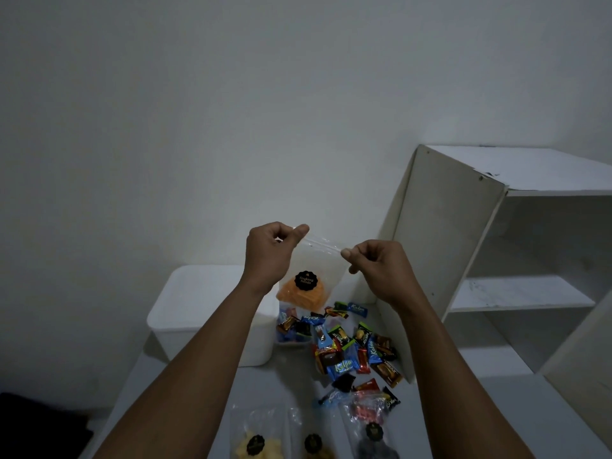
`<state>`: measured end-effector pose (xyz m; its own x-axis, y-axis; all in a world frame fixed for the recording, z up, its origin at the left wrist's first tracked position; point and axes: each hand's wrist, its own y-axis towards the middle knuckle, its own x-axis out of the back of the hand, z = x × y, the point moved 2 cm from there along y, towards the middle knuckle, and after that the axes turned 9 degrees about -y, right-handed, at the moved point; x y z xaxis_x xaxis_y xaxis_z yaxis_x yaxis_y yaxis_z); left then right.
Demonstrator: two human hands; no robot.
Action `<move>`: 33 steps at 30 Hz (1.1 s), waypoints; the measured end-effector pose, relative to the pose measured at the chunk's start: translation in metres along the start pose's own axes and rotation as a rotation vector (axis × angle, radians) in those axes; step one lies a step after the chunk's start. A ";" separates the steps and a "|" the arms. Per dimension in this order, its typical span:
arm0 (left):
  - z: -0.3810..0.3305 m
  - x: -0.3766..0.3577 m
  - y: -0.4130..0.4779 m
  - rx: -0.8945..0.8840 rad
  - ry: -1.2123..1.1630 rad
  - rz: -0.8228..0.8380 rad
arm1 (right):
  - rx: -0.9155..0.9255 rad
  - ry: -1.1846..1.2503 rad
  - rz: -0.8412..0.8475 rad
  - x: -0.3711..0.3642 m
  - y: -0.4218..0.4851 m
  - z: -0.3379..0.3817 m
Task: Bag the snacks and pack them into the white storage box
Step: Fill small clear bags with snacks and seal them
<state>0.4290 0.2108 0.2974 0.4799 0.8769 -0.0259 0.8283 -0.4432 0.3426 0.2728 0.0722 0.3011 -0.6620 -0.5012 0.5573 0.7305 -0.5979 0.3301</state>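
sealing the zip bag looks like the step in hand; to do it well i'd run thumb and finger along the whole strip, pushing air out and keeping the orange chips low. the left hand pinches one top corner and the right hand the other, fingers curled tight. the bag hangs in the air, with the white storage box below to the left and loose sweets beneath.
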 end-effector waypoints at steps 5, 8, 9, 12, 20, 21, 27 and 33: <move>-0.003 0.001 0.000 0.090 -0.126 0.164 | -0.064 0.137 0.181 0.002 -0.007 0.004; -0.006 -0.004 -0.003 0.124 -0.166 0.278 | -0.134 0.231 0.279 -0.005 -0.008 0.009; -0.007 -0.007 -0.005 0.131 -0.172 0.298 | -0.131 0.244 0.290 -0.008 -0.008 0.011; -0.004 -0.015 -0.010 0.142 -0.186 0.301 | -0.134 0.265 0.305 -0.014 -0.007 0.012; 0.008 -0.026 -0.022 0.246 -0.301 0.177 | -0.100 0.137 0.225 -0.020 -0.012 0.010; 0.008 -0.027 -0.024 0.268 -0.327 0.166 | -0.096 0.128 0.215 -0.021 -0.012 0.009; 0.014 -0.031 -0.030 0.427 -0.535 0.151 | -0.063 0.099 0.141 -0.023 -0.012 0.007; 0.017 -0.030 -0.034 0.495 -0.654 0.281 | -0.167 0.261 0.137 -0.023 -0.014 0.008</move>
<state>0.3911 0.1969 0.2707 0.6299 0.5069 -0.5885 0.6116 -0.7907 -0.0265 0.2794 0.0972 0.2902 -0.5958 -0.7143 0.3671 0.7925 -0.5971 0.1243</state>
